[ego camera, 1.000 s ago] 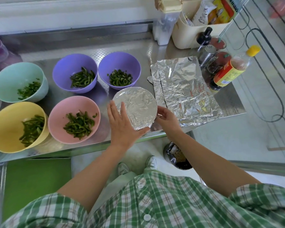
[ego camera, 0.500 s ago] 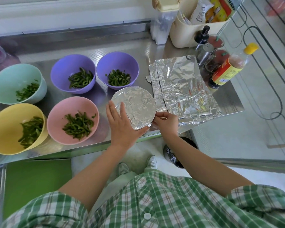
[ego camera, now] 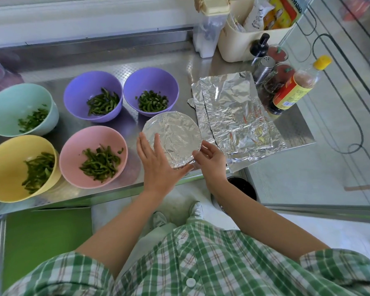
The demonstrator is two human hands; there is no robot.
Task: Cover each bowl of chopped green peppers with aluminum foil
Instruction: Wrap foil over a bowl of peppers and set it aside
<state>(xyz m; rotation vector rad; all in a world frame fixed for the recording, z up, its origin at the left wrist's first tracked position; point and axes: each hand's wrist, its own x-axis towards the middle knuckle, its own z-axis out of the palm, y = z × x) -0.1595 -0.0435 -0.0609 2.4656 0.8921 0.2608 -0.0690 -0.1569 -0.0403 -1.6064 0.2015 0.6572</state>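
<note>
1. We find the left hand (ego camera: pixel 158 167) flat, fingers straight, pressing the foil-covered bowl (ego camera: pixel 175 131) at its 7 o'clock edge.
2. The right hand (ego camera: pixel 210 160) touches the rim at 4 o'clock, fingers relaxed, grasping nothing.
3. Spare foil sheets (ego camera: pixel 233 112) lie at 3 o'clock, and an uncovered pink bowl (ego camera: pixel 73 150) at 9 o'clock.

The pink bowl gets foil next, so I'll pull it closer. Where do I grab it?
Probably take the pink bowl by its near rim, from the front: that rim is bare, while the yellow bowl crowds its left and a purple bowl stands behind.
</note>
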